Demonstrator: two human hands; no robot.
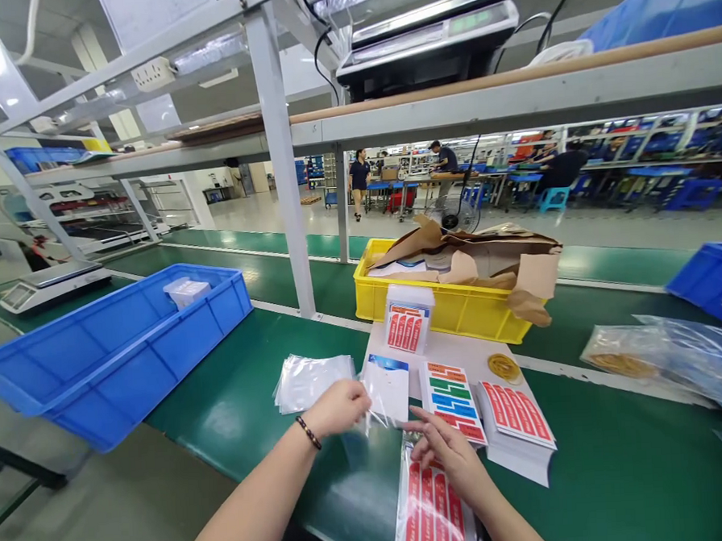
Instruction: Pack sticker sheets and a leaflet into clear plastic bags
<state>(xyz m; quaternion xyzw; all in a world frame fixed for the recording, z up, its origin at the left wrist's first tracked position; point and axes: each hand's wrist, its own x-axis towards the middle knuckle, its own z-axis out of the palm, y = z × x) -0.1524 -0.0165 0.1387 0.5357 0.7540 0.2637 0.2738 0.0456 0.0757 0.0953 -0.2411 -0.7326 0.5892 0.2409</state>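
My left hand (344,404) is closed in a pinch on a thin clear plastic bag (378,420). Just beyond it lies a white card with a blue top (389,386). To its left is a pile of clear bags (312,382). My right hand (446,452), fingers stretched and slightly apart, is over a bagged stack of red-and-white sticker sheets (434,513) at the table's near edge. Beside that hand lie a stack of multicolored sticker sheets (452,399) and a thick stack of red sticker sheets (517,424). More red sticker sheets (406,329) stand against the yellow crate.
A long blue bin (201,343) stands at left, a yellow crate (454,318) with brown paper behind the stacks. Rubber bands (504,367) lie on the cardboard; plastic bags (674,359) and another blue bin (713,284) are at right. A shelf post (283,161) rises ahead.
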